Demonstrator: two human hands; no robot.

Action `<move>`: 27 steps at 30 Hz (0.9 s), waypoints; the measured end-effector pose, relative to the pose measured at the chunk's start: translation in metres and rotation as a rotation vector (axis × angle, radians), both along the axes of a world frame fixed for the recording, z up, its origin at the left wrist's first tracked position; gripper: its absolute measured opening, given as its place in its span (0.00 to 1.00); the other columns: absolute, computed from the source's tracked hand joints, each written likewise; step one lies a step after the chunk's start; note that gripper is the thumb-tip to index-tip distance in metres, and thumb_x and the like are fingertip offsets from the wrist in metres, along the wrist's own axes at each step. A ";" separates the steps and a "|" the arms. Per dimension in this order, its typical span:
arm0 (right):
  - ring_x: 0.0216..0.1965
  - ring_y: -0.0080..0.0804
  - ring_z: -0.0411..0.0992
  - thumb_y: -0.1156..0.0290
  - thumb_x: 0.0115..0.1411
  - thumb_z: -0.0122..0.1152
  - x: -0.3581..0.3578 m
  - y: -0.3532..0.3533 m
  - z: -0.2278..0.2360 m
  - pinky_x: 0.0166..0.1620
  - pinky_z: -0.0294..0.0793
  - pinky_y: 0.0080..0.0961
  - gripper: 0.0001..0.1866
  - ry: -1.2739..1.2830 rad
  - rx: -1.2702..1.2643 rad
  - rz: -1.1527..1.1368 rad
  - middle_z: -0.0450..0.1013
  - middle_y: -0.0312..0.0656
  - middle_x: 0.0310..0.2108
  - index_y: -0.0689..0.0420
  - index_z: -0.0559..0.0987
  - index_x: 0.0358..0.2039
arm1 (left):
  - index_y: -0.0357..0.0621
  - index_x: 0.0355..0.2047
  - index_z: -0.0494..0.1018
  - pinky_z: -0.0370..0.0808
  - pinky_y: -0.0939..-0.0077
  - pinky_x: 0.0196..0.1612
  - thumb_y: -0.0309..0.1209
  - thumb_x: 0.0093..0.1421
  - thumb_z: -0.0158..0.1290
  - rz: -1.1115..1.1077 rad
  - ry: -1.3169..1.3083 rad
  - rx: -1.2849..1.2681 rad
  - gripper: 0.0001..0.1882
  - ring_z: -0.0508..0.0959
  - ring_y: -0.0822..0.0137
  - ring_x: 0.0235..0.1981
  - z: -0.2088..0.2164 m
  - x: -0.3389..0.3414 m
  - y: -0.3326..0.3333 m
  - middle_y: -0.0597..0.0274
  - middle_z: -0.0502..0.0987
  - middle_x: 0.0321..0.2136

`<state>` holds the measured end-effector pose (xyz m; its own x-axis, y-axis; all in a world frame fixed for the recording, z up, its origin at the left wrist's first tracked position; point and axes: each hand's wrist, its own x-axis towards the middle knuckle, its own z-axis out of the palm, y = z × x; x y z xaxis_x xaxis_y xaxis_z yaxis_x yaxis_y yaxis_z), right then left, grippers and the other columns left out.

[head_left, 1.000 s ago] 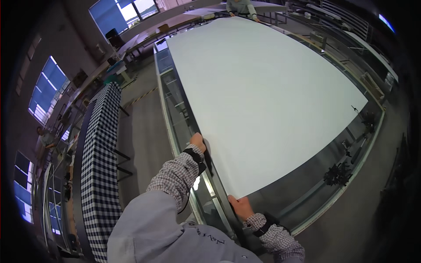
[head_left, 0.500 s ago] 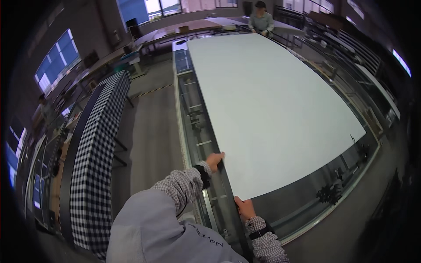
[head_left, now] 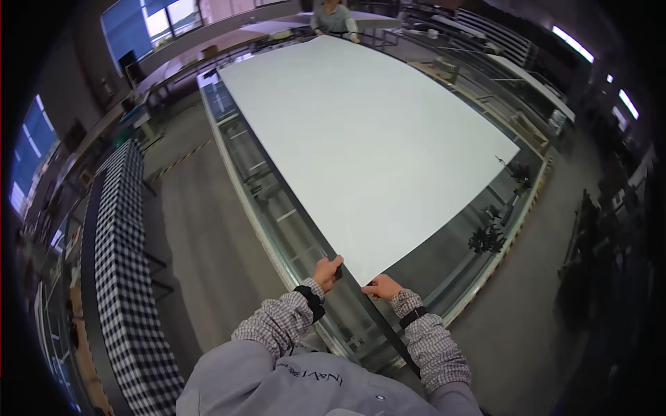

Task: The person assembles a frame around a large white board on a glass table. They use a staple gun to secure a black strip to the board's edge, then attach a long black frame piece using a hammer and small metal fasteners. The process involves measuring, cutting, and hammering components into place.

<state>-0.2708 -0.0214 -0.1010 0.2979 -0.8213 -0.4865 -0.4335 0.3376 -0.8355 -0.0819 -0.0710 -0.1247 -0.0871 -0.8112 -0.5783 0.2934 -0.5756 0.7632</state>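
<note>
A large white sheet point(head_left: 374, 145) lies spread over a long glass-topped table frame point(head_left: 239, 184). Along the sheet's left edge runs a long dark strip point(head_left: 277, 177), which continues past the near corner toward my body. My left hand point(head_left: 326, 274) is closed on the strip's left side, thumb on top, a little short of that corner. Fingers pinched, my right hand point(head_left: 383, 286) grips the strip's right edge right at the sheet's near corner; the exact hold is partly hidden by the fingers. At the far end another person point(head_left: 335, 19) stands with both hands at the sheet's edge.
To my left stands a long bench draped in black-and-white checked cloth point(head_left: 128, 277), with grey floor point(head_left: 184, 208) between it and the table. Dark clamp-like fittings point(head_left: 487, 239) show beside the sheet's near right edge. Metal racks point(head_left: 496, 38) stand at the far right.
The view has swung right. My right hand has moved up to the sheet's near corner, closer to my left hand. The far person has shifted, arms now spread wider.
</note>
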 end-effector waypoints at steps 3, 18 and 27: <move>0.21 0.23 0.71 0.68 0.50 0.57 -0.003 0.026 -0.006 0.22 0.68 0.18 0.10 0.014 -0.132 -0.348 0.73 0.40 0.21 0.64 0.75 0.26 | 0.33 0.30 0.63 0.72 0.68 0.28 0.32 0.55 0.49 -0.023 -0.024 -0.005 0.12 0.70 0.67 0.24 -0.008 -0.007 -0.001 0.60 0.66 0.24; 0.19 0.19 0.67 0.73 0.52 0.52 -0.139 0.336 0.067 0.24 0.67 0.16 0.06 0.081 -0.103 -1.067 0.69 0.36 0.19 0.63 0.72 0.23 | 0.31 0.17 0.65 0.66 0.79 0.09 0.47 0.52 0.50 -0.407 -0.670 -0.251 0.25 0.72 0.66 0.08 0.007 -0.005 0.016 0.52 0.71 0.10; 0.20 0.18 0.68 0.72 0.51 0.52 -0.234 0.559 0.040 0.25 0.67 0.16 0.06 0.243 0.009 -0.913 0.69 0.35 0.18 0.63 0.71 0.23 | 0.36 0.44 0.62 0.62 0.63 0.46 0.40 0.52 0.51 -0.321 -1.429 -0.997 0.25 0.62 0.48 0.45 -0.024 -0.077 0.150 0.40 0.61 0.42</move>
